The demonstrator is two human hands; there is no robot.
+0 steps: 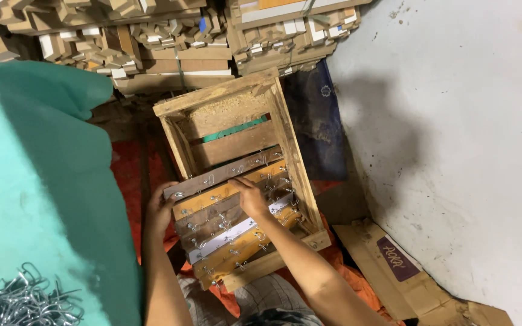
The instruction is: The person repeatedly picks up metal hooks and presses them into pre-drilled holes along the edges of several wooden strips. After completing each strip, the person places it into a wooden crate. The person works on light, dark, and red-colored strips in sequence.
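Hands on wooden strips (228,220) with metal hooks, stacked in wooden crate (294,163). Left hand (163,208) curled around strip ends at crate's left edge. Right hand (252,196) loosely open, fingers pressing flat on orange strip.

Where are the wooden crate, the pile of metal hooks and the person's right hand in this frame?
wooden crate (222,95): head view, on its far top rail.
pile of metal hooks (22,302): head view, middle of the heap on the green cloth.
right hand (252,198): head view, back of the hand resting on the stacked slats.
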